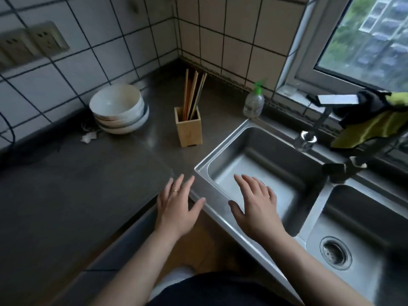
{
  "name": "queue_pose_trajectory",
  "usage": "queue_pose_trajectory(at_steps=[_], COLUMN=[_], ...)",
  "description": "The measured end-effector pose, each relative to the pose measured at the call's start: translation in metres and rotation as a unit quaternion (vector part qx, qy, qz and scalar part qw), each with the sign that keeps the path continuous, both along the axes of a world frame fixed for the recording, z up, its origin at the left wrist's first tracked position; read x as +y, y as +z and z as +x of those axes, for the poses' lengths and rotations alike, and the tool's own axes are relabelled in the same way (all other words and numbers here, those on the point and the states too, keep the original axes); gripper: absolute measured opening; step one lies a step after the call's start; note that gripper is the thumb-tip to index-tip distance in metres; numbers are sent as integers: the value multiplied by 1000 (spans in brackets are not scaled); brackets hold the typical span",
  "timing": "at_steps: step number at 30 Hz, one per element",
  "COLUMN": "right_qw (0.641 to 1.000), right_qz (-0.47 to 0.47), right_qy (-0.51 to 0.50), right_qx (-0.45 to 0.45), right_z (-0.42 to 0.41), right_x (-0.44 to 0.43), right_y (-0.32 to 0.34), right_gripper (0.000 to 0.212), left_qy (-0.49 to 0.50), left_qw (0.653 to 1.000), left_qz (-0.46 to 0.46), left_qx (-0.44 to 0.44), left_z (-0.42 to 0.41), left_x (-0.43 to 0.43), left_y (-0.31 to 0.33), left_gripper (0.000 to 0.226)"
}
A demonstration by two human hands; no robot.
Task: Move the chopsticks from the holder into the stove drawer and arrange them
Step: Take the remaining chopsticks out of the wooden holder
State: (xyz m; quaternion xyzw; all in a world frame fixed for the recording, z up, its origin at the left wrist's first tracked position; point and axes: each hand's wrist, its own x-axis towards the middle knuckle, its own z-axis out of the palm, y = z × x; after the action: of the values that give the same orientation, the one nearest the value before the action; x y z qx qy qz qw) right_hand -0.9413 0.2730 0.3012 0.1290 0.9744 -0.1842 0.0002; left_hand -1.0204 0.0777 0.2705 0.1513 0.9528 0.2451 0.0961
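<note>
Several wooden chopsticks stand upright in a square wooden holder on the grey counter, near the tiled corner. My left hand hovers flat over the counter's front edge, fingers spread, a ring on one finger, holding nothing. Over the left sink basin my right hand is held flat as well, fingers apart and empty. Both hands are well short of the holder. No stove drawer is in view.
A stack of white bowls sits left of the holder against the wall. A soap bottle stands behind the double steel sink. The faucet with cloths draped on it is at right. Wall sockets are at upper left.
</note>
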Motion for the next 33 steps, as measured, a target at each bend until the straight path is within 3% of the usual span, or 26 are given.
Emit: queue_pose_trajectory(at_steps=[17,24,28,33], right_qw=[999,998,998,977], right_qz=[28,33,-26,-165], right_qy=[-24,-36,-53,-130], right_qx=[38,32,18,-19], right_z=[-201,-268,-306,-353], right_x=[8,4,2,5], right_y=[13,27,31,32], right_gripper=[65,67,70,72], left_qy=[-15,-28,-23,-2], left_qw=[997,989,978,930], left_qz=[72,147,193,321], left_qx=[36,-1,-74,-178], left_z=[-231,-310,-342,-362], left_x=[14,36,52,72], left_y=[11,21,14,10], left_gripper=[65,68,69,58])
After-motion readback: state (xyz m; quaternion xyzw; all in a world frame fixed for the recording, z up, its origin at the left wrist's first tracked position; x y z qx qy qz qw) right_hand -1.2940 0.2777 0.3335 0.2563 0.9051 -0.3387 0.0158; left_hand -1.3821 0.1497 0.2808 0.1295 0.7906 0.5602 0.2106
